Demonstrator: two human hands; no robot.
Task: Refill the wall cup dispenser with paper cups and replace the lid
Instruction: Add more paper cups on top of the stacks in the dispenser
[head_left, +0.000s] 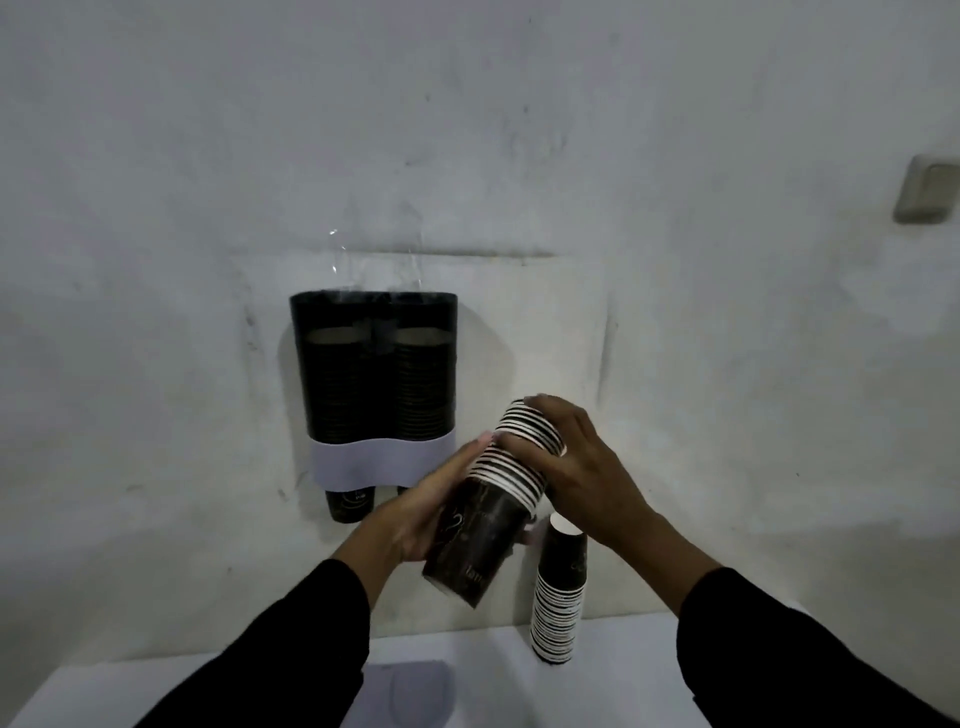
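Two hands share one load: my left hand (431, 512) cups the dark lower body of the cup stack (493, 506), fingers curled around it, while my right hand (576, 467) closes over the rim end, likely to keep the nested cups from sliding apart. The stack's long axis is tilted, rims up and right, base down and left, just right of the wall dispenser (374, 384). Its two tubes look nearly full; a spare stack (561, 592) stands upside down on the white table (623, 675), where a grey piece (415, 686), perhaps the lid, lies.
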